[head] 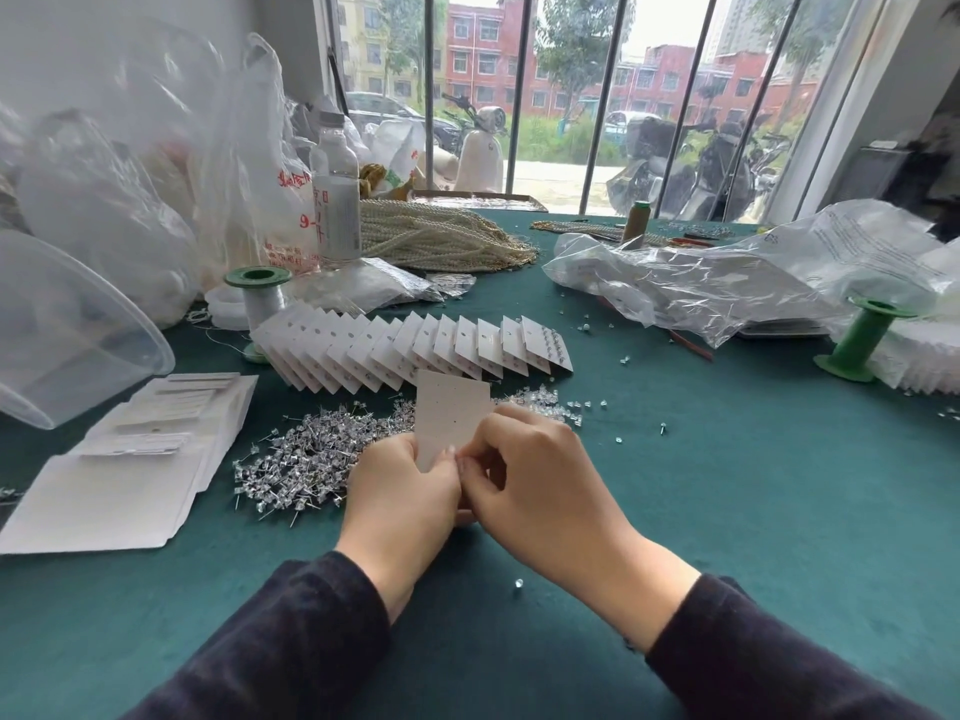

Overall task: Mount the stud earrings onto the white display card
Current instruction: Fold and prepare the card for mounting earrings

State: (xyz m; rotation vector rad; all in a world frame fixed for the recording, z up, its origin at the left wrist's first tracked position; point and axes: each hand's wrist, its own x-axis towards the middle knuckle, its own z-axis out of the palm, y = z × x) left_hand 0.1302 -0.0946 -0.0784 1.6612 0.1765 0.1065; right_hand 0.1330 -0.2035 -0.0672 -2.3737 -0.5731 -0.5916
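A white display card (451,407) stands upright above the green table, its grey back towards me. My left hand (402,491) grips its lower left edge. My right hand (535,475) pinches at the card's lower right edge, fingertips together; something small may be between them, but it is hidden. A heap of silver stud earrings (311,459) lies on the cloth just left of my hands. A smaller heap of clear earring backs (540,400) lies behind my right hand.
A fanned row of filled cards (415,345) lies behind the held card. A stack of white paper packets (119,459) sits at the left, a clear plastic bowl (62,330) beyond it. Plastic bags (727,283), green spools (857,345), a bottle (335,200) and pearl strands (441,236) crowd the back.
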